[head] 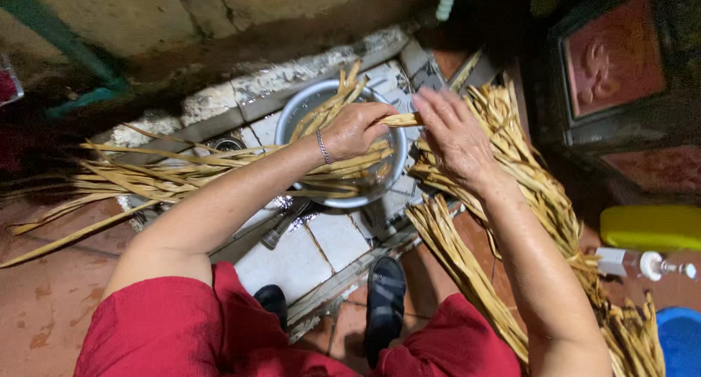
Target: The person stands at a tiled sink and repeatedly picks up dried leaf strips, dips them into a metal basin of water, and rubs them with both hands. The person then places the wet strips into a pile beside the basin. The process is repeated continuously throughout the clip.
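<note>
Several strips lie in the metal basin [307, 103]; left hand [354, 128] grips one strip [398, 119], right hand [453, 132] open-fingered on it (large dry bundles [511, 165] remain, seemingly unsoaked).

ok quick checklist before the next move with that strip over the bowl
1. Strip held at both ends: ok, the left hand grips one end and the right hand has fingers on the other.
2. Strip over the metal bowl: ok, it sits above the bowl's right rim.
3. Room in the bowl: cannot tell, strips already lie across it and hide the inside.
4. Water in the bowl: cannot tell.
5. More strips close by: ok, a long pile lies under the right forearm, another bundle lies to the left.
6. Plastic bottle out of the way: ok, it lies right of the pile.
</note>
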`<action>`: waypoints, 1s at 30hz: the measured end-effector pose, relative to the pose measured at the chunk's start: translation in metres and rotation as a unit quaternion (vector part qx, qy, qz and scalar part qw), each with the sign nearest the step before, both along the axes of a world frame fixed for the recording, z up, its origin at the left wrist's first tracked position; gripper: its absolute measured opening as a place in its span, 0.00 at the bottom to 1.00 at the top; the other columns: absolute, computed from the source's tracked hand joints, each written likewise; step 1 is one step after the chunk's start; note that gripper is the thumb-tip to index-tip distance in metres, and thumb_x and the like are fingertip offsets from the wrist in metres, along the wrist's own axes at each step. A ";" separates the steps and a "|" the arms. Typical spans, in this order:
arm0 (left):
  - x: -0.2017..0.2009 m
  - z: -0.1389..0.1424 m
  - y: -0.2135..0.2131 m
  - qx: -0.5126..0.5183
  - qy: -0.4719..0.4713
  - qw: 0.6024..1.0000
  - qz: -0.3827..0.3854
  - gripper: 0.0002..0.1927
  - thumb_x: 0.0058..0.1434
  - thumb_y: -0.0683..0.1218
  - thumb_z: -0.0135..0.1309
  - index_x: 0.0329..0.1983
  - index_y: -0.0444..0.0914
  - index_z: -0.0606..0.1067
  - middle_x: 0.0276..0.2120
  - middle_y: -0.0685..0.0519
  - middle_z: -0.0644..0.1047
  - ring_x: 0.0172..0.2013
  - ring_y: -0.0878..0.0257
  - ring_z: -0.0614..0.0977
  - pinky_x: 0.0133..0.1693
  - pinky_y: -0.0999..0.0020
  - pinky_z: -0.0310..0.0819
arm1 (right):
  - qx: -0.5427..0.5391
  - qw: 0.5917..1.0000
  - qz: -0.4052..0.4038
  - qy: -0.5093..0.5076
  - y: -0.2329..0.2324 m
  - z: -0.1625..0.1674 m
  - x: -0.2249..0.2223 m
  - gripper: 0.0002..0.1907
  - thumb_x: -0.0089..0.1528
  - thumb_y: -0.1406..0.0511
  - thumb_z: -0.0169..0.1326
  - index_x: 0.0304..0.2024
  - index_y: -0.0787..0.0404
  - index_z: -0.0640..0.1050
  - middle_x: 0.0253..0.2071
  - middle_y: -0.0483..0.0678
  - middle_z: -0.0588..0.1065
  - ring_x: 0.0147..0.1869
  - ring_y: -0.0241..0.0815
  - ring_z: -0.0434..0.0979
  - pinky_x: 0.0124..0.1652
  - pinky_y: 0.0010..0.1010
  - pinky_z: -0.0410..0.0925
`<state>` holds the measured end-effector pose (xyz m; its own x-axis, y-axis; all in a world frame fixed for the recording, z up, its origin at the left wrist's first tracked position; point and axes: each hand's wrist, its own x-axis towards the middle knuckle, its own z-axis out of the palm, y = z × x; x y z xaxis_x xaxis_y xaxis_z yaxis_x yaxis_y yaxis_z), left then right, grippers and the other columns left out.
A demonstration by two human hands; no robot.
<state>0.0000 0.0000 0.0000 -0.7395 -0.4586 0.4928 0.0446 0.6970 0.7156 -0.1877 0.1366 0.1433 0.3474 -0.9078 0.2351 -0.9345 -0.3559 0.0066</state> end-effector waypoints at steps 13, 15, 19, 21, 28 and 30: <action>0.098 0.052 -0.051 -0.019 0.086 0.989 0.117 0.11 0.61 0.38 0.61 0.46 0.36 0.74 0.37 0.46 0.79 0.39 0.49 0.81 0.41 0.58 0.76 | 0.038 0.988 -0.075 -0.127 -0.073 -0.047 0.031 0.13 0.65 0.70 0.53 0.53 0.62 0.73 0.43 0.59 0.75 0.47 0.60 0.76 0.45 0.47 0.70; 0.107 0.057 -0.064 -0.124 0.104 0.974 0.158 0.11 0.60 0.37 0.60 0.45 0.35 0.73 0.38 0.45 0.78 0.42 0.47 0.79 0.44 0.56 0.74 | 0.040 0.974 -0.024 -0.221 -0.076 -0.054 0.047 0.16 0.70 0.68 0.51 0.59 0.65 0.71 0.45 0.61 0.74 0.47 0.59 0.76 0.44 0.46 0.70; 0.118 0.046 -0.078 -0.182 0.069 0.963 0.184 0.13 0.58 0.35 0.57 0.46 0.35 0.74 0.39 0.45 0.77 0.43 0.48 0.78 0.45 0.56 0.75 | 0.071 0.970 -0.056 -0.227 -0.081 -0.074 0.072 0.09 0.70 0.67 0.49 0.50 0.62 0.77 0.33 0.58 0.75 0.35 0.55 0.78 0.36 0.44 0.71; 0.119 0.028 -0.081 -0.233 0.022 0.953 0.194 0.14 0.54 0.36 0.55 0.44 0.36 0.75 0.36 0.45 0.77 0.41 0.46 0.79 0.44 0.55 0.75 | 0.112 0.956 -0.118 -0.244 -0.072 -0.087 0.074 0.07 0.70 0.65 0.52 0.42 0.60 0.80 0.24 0.56 0.74 0.27 0.53 0.78 0.30 0.43 0.70; 0.078 -0.030 -0.049 0.374 -0.081 0.921 -0.076 0.10 0.65 0.48 0.54 0.37 0.37 0.80 0.27 0.56 0.78 0.29 0.64 0.76 0.32 0.68 0.69 | -0.007 0.975 -0.133 -0.176 -0.063 -0.107 0.040 0.06 0.70 0.64 0.55 0.41 0.59 0.79 0.25 0.53 0.76 0.25 0.47 0.77 0.27 0.38 0.70; 0.072 -0.025 -0.048 0.556 -0.020 0.828 -0.076 0.10 0.66 0.47 0.59 0.42 0.34 0.79 0.27 0.56 0.73 0.27 0.66 0.69 0.28 0.68 0.60 | 0.087 0.950 -0.174 -0.243 -0.054 -0.107 0.035 0.10 0.69 0.64 0.54 0.50 0.58 0.82 0.24 0.51 0.77 0.23 0.39 0.77 0.26 0.33 0.71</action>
